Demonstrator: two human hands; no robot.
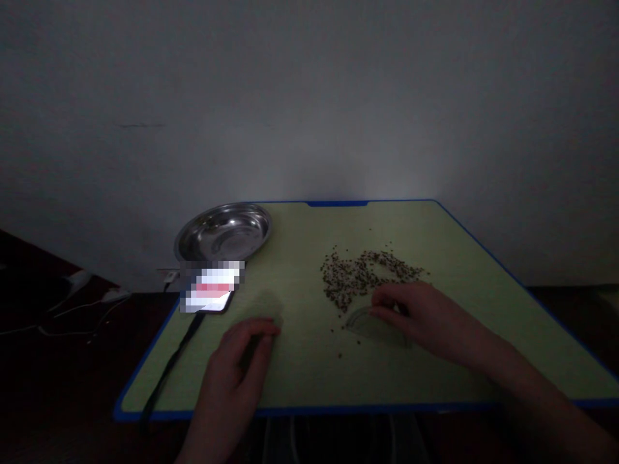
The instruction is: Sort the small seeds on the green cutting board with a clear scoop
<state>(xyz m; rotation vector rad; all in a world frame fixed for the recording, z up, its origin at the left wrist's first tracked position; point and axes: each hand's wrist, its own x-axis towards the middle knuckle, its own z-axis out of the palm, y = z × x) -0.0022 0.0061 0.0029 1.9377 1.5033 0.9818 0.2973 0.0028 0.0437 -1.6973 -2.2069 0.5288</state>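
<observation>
My right hand (411,312) pinches a clear, half-round protractor (370,325) by its curved edge, low over the table. Small dark brown and pale grains (355,277) lie in a loose, scattered pile just beyond it. A few single grains have strayed nearer to me, beside the protractor. My left hand (239,361) is over the near left part of the table, its thumb and index fingertips brought together. Nothing shows between those fingertips, and the other fingers are mostly hidden.
The pale green table (300,374) has a blue rim. A shallow steel basin (225,233) stands at its far left corner. In front of the basin is a lit phone (213,290), with a dark strap (174,361) running to the near edge. White cables (91,328) lie left of the table.
</observation>
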